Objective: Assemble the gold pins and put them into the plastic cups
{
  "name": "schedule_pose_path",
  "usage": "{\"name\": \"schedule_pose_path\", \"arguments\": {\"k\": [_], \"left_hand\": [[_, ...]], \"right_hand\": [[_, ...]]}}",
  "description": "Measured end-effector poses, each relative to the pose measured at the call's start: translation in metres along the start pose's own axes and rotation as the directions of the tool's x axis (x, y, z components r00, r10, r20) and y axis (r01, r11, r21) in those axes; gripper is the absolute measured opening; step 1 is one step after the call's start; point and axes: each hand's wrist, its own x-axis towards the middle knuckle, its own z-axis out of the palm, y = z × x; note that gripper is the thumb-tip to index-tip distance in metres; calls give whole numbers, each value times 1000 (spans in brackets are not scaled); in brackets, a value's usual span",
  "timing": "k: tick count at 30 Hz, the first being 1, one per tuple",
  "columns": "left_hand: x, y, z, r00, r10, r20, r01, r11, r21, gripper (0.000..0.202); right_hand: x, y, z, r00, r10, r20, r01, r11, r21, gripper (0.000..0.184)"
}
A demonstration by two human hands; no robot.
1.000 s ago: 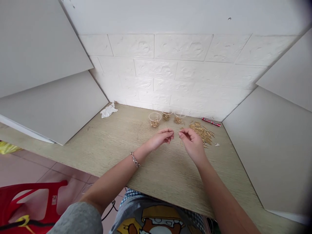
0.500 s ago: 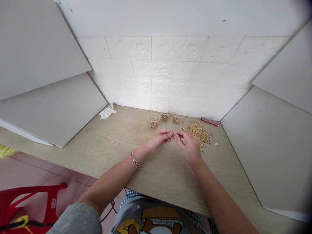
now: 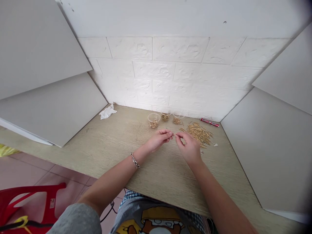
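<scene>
My left hand (image 3: 159,139) and my right hand (image 3: 188,146) meet fingertip to fingertip above the table, both closed in a pinch. Between them is a small, thin gold-coloured piece (image 3: 174,134), mostly covered by the fingers. Just beyond my right hand lies a loose pile of slim gold-coloured metal pins (image 3: 200,132). Three clear plastic cups stand behind my hands: a left cup (image 3: 153,121) with small coppery parts, a middle cup (image 3: 165,116) with gold-toned parts, and a right cup (image 3: 177,119) with fewer small parts.
A red marker-like stick (image 3: 209,122) lies by the wall at the back right. Crumpled white tissue (image 3: 108,111) rests at the back left. Grey-white panels (image 3: 268,146) flank the wooden table (image 3: 109,139) on both sides. A red plastic chair (image 3: 52,201) stands at lower left.
My fingertips have drawn slightly apart, with a little more of the thin piece showing between them. The cups and the pile stay where they were.
</scene>
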Motion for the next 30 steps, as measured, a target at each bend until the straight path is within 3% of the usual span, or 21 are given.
{"name": "schedule_pose_path", "arguments": {"k": [21,30], "left_hand": [[1,1,1,994,110,13,-109,961,254,32],[0,6,-1,982,183,53,-183,826,533,27]], "right_hand": [[-2,-2,2,1000,-14,-14,13,999,-44,16],[1,6,-2,981,-11,194,20,999,-46,22]]}}
